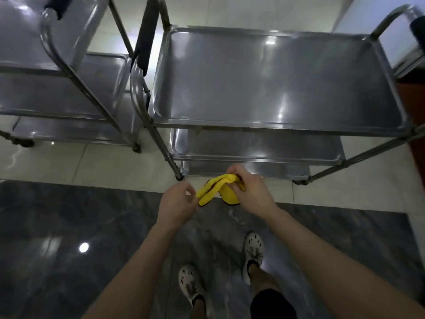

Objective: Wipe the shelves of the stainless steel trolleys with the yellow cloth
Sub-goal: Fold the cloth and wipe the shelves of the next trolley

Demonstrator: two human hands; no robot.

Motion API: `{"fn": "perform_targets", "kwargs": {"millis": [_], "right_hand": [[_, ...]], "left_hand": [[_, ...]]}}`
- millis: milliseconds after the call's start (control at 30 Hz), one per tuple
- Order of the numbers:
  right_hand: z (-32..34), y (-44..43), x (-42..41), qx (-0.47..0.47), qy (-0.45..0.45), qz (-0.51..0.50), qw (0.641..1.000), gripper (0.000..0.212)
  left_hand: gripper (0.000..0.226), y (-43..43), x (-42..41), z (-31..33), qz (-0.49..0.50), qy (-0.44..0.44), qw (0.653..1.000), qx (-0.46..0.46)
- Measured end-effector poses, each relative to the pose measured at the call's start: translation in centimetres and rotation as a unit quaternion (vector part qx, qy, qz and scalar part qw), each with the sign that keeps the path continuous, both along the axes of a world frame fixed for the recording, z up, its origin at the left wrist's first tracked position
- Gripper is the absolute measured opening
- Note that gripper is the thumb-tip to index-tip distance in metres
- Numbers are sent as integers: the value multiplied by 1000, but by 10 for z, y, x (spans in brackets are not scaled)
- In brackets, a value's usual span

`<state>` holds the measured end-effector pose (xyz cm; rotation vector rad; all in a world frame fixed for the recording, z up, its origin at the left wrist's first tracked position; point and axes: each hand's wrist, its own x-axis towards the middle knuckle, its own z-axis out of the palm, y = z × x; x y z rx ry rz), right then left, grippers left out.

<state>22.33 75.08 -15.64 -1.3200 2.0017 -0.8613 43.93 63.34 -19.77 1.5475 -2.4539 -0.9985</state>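
Note:
A folded yellow cloth (pixel 215 189) with a dark edge hangs in the air between my hands, in front of the lower shelves. My right hand (pixel 249 189) grips its bunched upper end. My left hand (pixel 177 203) pinches the cloth's lower left end between thumb and fingers. Straight ahead stands a stainless steel trolley, its bare top shelf (pixel 276 79) above a middle shelf (pixel 257 146) and a bottom shelf (pixel 248 170). A second steel trolley (pixel 64 93) stands to the left, its shelves also bare.
A black-padded push handle (pixel 146 35) rises at the near trolley's left end, another handle (pixel 391 19) at its right. The floor is pale tile under the trolleys and dark glossy stone (pixel 69 226) under my feet. A white cabinet (pixel 372 12) stands at the far right.

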Motion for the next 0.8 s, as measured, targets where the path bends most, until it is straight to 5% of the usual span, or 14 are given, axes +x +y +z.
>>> {"fn": "perform_targets", "kwargs": {"millis": [167, 233, 300, 467, 600, 800], "right_hand": [[-26, -12, 20, 7, -18, -28, 999, 21], [-36, -19, 22, 9, -27, -21, 999, 22], [-47, -28, 23, 0, -22, -6, 1000, 21], [-104, -51, 0, 8, 6, -39, 999, 19], [-168, -67, -13, 26, 25, -102, 994, 31], [-226, -154, -65, -47, 35, -206, 977, 42]], "left_hand": [[94, -18, -1, -25, -98, 29, 990, 95], [84, -26, -9, -38, -138, 1, 987, 80], [51, -36, -14, -52, -137, -12, 989, 47], [21, -80, -14, -95, -30, 21, 999, 33], [31, -116, -29, -137, -36, 83, 996, 17], [46, -191, -83, -168, -38, 179, 975, -123]]}}
